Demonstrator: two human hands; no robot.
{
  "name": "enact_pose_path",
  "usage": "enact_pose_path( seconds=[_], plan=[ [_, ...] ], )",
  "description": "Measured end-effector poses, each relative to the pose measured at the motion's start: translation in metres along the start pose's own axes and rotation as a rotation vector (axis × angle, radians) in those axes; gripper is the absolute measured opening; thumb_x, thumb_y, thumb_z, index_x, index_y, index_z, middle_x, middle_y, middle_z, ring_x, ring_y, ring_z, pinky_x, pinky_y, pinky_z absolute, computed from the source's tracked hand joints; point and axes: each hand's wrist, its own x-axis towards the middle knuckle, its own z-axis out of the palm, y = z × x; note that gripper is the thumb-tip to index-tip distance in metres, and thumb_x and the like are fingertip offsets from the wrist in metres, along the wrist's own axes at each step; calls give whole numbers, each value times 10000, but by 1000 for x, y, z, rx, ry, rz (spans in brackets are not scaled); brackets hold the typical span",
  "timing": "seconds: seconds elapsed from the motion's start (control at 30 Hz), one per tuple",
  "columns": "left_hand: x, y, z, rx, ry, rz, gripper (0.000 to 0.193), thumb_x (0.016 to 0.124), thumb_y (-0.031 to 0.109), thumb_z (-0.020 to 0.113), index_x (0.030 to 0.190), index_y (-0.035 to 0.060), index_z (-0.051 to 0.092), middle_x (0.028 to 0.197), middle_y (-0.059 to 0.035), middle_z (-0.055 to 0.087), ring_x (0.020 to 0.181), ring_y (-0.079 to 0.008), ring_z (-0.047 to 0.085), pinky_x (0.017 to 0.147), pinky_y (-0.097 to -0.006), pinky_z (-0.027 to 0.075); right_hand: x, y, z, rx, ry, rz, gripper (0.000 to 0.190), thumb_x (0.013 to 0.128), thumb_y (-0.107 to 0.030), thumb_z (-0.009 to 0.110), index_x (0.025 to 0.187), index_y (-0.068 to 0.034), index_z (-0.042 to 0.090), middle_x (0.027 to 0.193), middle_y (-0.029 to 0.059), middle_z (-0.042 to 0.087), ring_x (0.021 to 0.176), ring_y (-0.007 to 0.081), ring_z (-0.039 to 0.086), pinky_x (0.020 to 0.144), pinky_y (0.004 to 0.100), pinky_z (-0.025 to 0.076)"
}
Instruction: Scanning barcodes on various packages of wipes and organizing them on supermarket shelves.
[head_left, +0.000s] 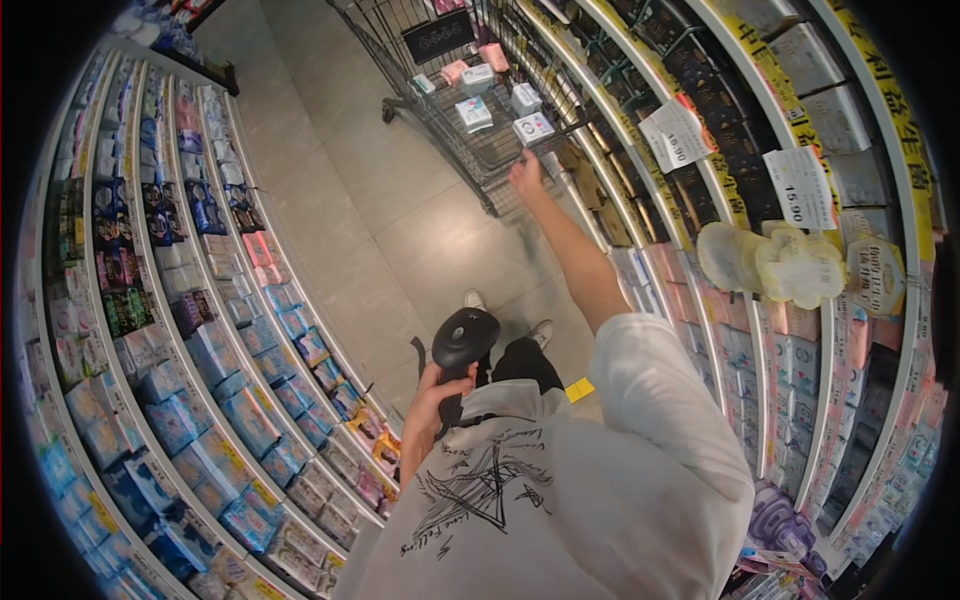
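Observation:
My left hand (429, 405) grips the handle of a black handheld barcode scanner (463, 339), held in front of my waist with its rounded head pointing away from me. Stretched forward, my right hand (527, 178) is at the near edge of a wire shopping cart (499, 142). Whether its fingers close on the cart's rim cannot be made out. Just beyond the fingertips lies a white printed package (534, 129) inside the cart. Another white package (474, 114) lies to its left, and several more white and pink packs sit farther back.
Tall shelves of packaged goods (247, 420) line the left side of the aisle. Close on the right, more shelves (652, 142) carry price cards (801, 187) and a cloud-shaped hanging sign (799, 264) that jut outward. A yellow card (580, 390) shows beside my legs. Grey tiles (352, 172) floor the aisle.

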Motion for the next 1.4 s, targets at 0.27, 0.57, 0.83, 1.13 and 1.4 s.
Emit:
enact_pose_path(
  seconds=[0.27,0.57,0.83,1.13,1.4],
  plan=[
    [-12,5,-33,18,182,15,351,645,13,597,992,-25,556,814,-93,565,628,-155,495,602,-258,379,34,5,-1,-146,-27,-53,276,822,-280,512,1012,-79,513,1068,95,515,963,234,486,847,429,392],
    [-20,-12,-19,158,119,8,355,640,15,590,990,-34,548,791,-95,559,617,-153,489,581,-256,376,2,1,-42,-44,-242,16,536,805,-389,489,1232,-78,401,1356,95,365,1186,243,382,985,479,273],
    [-25,-32,15,225,31,1,323,667,20,583,981,-42,538,766,-101,530,613,-156,475,590,-252,368,-59,57,-94,-3,-138,23,348,816,-387,576,977,-79,553,998,57,603,1060,224,508,926,482,353],
    [-21,-58,59,282,-135,-32,325,665,37,581,979,-36,536,756,-77,515,626,-143,465,585,-238,353,-133,89,-228,-231,255,-81,252,791,-252,606,695,-21,632,713,97,628,636,199,622,647,352,540],
    [-17,-102,118,383,-343,-158,320,677,-3,559,992,-50,528,789,-106,529,631,-162,482,588,-254,378,-229,102,-363,-695,485,-332,338,841,-273,493,716,15,620,701,159,621,622,277,606,565,368,485]
  ],
)
